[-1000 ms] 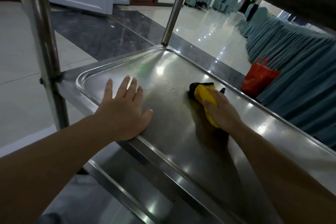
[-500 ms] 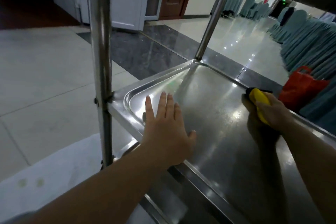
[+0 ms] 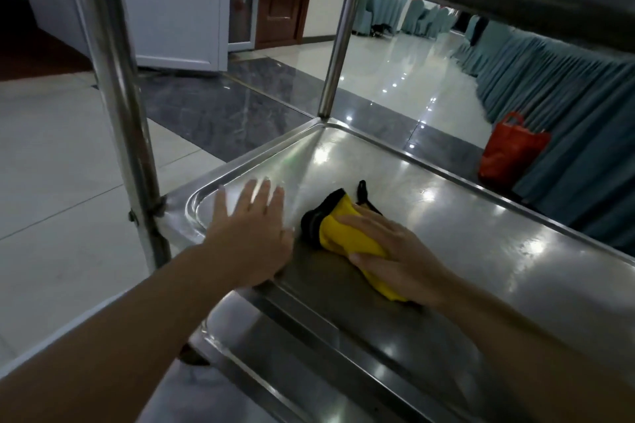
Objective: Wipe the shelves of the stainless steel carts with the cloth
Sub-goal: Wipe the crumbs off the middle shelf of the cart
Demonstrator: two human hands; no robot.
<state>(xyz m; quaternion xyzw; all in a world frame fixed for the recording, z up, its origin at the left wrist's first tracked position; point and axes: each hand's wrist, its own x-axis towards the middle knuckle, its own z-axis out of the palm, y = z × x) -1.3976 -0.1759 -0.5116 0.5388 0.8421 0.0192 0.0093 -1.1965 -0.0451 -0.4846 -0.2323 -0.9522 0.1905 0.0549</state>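
The right hand (image 3: 395, 251) presses down on the cloth (image 3: 343, 233), fingers wrapped over it. The cloth is yellow with a black edge, bunched up, and sits on the middle shelf (image 3: 464, 233) near the left end. The left hand (image 3: 251, 233) lies flat and open on the same shelf, right beside the cloth, holding nothing.

What could go wrong? The cloth is balled up, so only a small part may rub the steel — it could leave streaks. The two hands are close, so a wipe to the left could bump the left hand. The corner by the post (image 3: 120, 96) could be missed too — the cloth is lumpy. The cart might roll if pushed hard.
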